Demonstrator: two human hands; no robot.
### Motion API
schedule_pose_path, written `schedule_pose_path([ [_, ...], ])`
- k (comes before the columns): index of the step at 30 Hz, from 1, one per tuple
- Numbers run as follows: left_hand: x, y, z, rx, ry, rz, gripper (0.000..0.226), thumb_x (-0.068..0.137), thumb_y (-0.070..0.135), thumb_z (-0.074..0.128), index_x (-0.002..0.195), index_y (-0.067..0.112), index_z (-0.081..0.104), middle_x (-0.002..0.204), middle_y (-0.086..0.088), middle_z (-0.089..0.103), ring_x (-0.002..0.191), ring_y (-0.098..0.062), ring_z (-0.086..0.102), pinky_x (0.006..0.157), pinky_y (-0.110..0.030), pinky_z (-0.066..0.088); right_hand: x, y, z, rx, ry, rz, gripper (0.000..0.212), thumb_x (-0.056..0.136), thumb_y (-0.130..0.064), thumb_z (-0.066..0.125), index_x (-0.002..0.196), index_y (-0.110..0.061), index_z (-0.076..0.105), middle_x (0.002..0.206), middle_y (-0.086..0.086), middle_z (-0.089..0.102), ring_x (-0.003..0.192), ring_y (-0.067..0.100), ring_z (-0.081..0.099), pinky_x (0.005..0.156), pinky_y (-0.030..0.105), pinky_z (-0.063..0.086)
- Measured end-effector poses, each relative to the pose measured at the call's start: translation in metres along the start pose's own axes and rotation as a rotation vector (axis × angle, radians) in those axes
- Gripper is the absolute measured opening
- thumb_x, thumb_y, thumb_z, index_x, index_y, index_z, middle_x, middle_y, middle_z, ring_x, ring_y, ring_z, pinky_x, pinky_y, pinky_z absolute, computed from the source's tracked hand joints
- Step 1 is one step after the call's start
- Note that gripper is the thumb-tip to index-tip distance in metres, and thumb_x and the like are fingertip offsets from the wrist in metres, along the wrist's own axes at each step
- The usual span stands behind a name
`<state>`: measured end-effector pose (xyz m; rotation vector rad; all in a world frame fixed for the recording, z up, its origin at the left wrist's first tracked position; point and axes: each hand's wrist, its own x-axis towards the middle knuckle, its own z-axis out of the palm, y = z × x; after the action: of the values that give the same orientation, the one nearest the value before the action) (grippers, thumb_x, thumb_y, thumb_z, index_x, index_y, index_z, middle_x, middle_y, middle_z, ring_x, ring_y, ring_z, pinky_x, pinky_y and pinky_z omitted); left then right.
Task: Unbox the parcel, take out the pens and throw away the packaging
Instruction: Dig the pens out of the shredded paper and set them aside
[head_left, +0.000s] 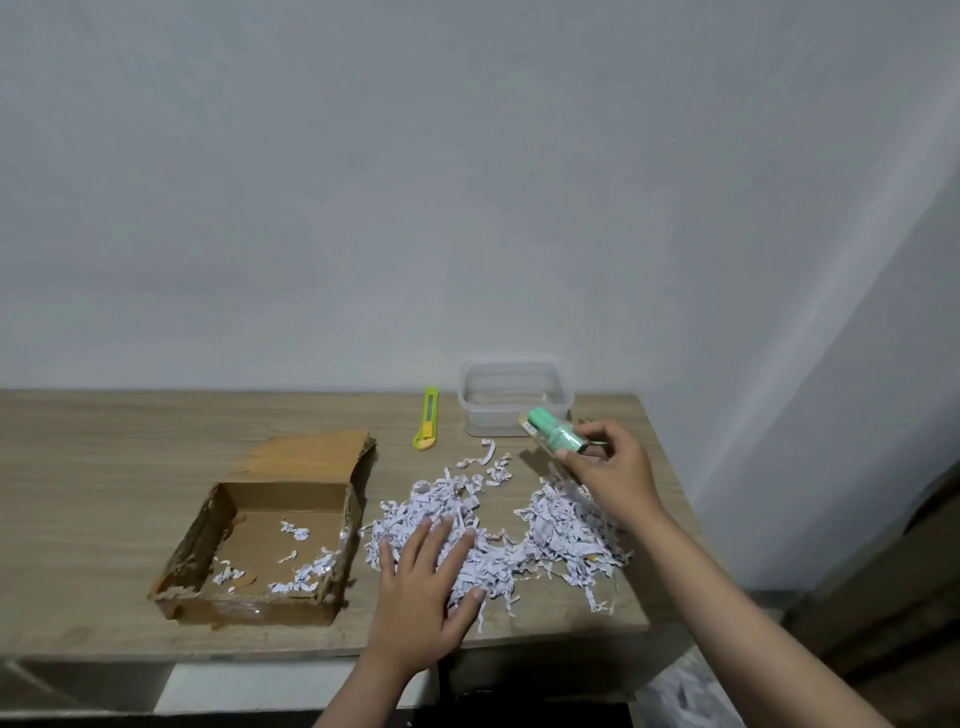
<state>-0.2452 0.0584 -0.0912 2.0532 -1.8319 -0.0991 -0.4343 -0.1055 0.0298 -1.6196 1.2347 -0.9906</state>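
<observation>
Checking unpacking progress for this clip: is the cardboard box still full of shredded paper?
No: the cardboard box holds only a few scraps, while the bulk of the shredded paper lies heaped on the table to its right.

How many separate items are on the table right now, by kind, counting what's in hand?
Open brown cardboard box: 1
Heaps of white shredded paper: 2
Yellow-green utility knife: 1
Clear plastic container: 1
Mint-green pen pack, held by the right hand: 1
Total: 6
</observation>
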Motion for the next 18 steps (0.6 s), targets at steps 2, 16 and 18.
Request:
schedule_pose_path([
  [2,0.000,0.002,-0.002,0.006,0.029,0.003,0.061,0.088,0.066,0.030,0.144,0.043,0.026,0.156,0.007,0.024,0.145,-0.015,0.011,0.112,-0.048,-0.008,0.007,0.008,-0.015,0.087,0.075,0.061,0.025,0.074,-0.006,0.076,0.092,-0.019,0.064,0.091,-0.002,0.067,0.075,0.014,0.066,0.071,0.033,0.056],
  [16,-0.001,0.008,-0.003,0.021,0.085,-0.146,0.076,0.081,0.074,0.029,0.146,0.035,0.026,0.158,-0.001,0.014,0.146,-0.024,0.007,0.104,-0.068,0.004,0.007,0.103,-0.069,-0.268,0.357,0.320,0.028,0.077,-0.021,0.073,0.102,-0.010,0.066,0.105,0.009,0.068,0.089,0.024,0.059,0.079,0.030,0.046],
  [18,-0.001,0.009,-0.004,-0.010,0.111,-0.191,0.082,0.080,0.074,0.031,0.148,0.030,0.023,0.158,-0.008,0.010,0.146,-0.028,0.005,0.104,-0.069,0.004,0.003,0.108,-0.065,-0.285,0.359,0.315,0.029,0.080,-0.020,0.070,0.106,-0.008,0.064,0.109,0.012,0.067,0.094,0.029,0.060,0.080,0.030,0.045],
])
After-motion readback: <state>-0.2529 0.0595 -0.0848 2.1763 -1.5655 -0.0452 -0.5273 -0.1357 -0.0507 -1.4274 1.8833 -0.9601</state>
